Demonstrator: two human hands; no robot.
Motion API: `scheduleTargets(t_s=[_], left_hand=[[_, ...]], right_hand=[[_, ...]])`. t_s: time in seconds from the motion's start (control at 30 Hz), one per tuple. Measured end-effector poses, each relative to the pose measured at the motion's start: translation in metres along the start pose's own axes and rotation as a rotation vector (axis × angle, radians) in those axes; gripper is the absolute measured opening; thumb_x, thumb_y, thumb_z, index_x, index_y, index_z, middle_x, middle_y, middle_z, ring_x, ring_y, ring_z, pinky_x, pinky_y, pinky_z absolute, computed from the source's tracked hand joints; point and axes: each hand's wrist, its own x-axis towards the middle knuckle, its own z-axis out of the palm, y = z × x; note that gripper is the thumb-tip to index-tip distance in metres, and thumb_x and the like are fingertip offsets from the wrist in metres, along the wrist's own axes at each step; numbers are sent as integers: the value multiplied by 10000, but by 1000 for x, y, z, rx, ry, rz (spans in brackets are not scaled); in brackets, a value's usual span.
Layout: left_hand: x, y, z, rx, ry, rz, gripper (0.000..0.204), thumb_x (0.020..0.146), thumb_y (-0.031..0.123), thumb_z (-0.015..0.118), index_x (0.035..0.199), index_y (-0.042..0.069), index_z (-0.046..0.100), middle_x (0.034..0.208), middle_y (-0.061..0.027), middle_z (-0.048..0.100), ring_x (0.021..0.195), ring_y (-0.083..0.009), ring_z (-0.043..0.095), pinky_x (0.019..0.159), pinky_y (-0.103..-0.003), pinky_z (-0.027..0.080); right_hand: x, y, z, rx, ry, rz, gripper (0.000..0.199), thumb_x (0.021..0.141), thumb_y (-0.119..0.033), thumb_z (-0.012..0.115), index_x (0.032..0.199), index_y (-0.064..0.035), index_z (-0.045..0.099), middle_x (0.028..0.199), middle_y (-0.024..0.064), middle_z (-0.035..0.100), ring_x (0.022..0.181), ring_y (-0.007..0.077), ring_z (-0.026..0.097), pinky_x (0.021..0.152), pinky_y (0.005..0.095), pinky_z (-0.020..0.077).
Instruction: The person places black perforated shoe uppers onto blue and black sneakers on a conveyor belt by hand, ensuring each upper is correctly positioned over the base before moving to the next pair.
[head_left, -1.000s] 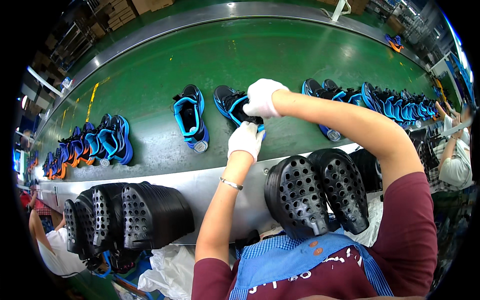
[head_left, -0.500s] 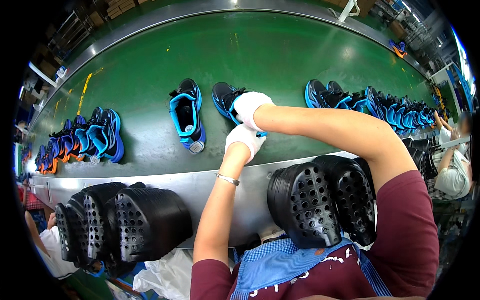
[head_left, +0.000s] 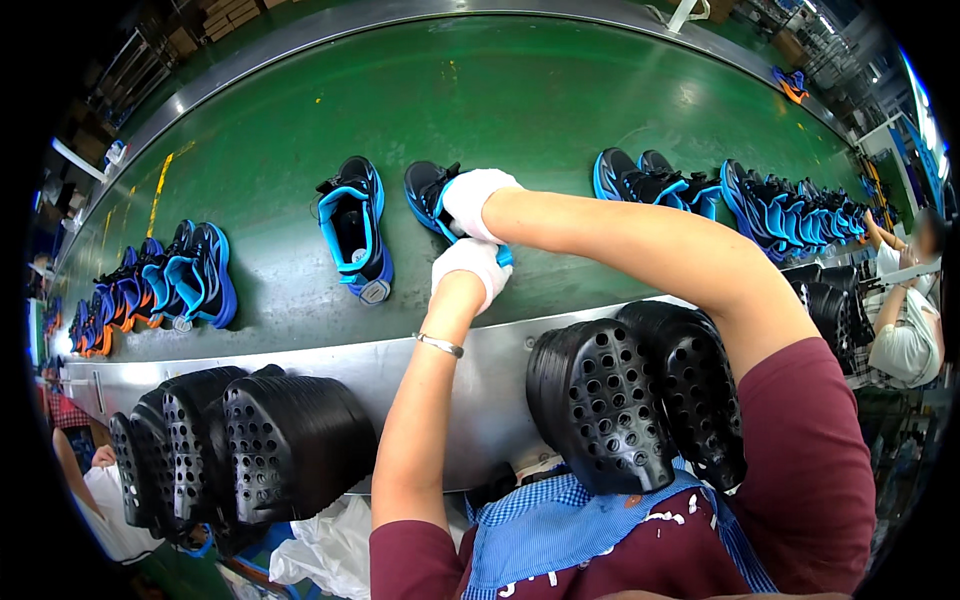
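Observation:
A black sneaker with bright blue lining and sole (head_left: 426, 190) sits on the green belt in front of me, toe pointing away. My right hand (head_left: 476, 204), in a white glove, closes over its collar and opening. Close to me, my left hand (head_left: 470, 268), gloved too and with a bracelet at the wrist, grips the heel end; a bit of blue shows beside its fingers. The gloves hide the rear half of the shoe and most of my fingertips. To the left stands a second black and blue sneaker (head_left: 352, 225), apart from my hands, its opening facing up.
Rows of sneakers stand at the left (head_left: 205, 275) and at the right (head_left: 780, 205) on the green belt (head_left: 500, 90). Along the metal edge (head_left: 480, 385), stacks of black perforated foot-shaped pieces lie left (head_left: 300, 440) and right (head_left: 610, 400). Another person (head_left: 905, 290) is at far right.
The sneakers on the belt and both my hands now appear a little farther left. My grip on the sneaker looks the same.

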Motion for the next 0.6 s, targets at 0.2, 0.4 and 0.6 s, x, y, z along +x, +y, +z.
scheduleTargets(t_s=[0.2, 0.4, 0.6], left_hand=[[2, 5, -5, 22, 23, 25, 442, 826, 430, 508, 978, 55, 689, 925, -190, 708, 777, -273, 708, 775, -371, 554], [-10, -17, 17, -200, 217, 9, 460, 820, 469, 589, 990, 53, 688, 914, -196, 700, 876, -345, 681, 794, -426, 527], [-26, -6, -11, -177, 177, 90, 372, 792, 402, 620, 863, 43, 689, 814, -190, 680, 769, -380, 646, 726, -428, 514]], right_hand=[[-8, 7, -3, 77, 8, -68, 292, 763, -245, 655, 982, -66, 725, 970, 181, 705, 905, 339, 685, 789, 413, 547], [-100, 17, -59, 59, -93, -272, 394, 811, -393, 572, 969, -56, 699, 893, 181, 690, 826, 352, 666, 735, 425, 526], [-271, 66, -88, -13, 213, -274, 323, 869, -327, 582, 962, -27, 660, 881, 174, 659, 830, 349, 640, 749, 433, 512]])
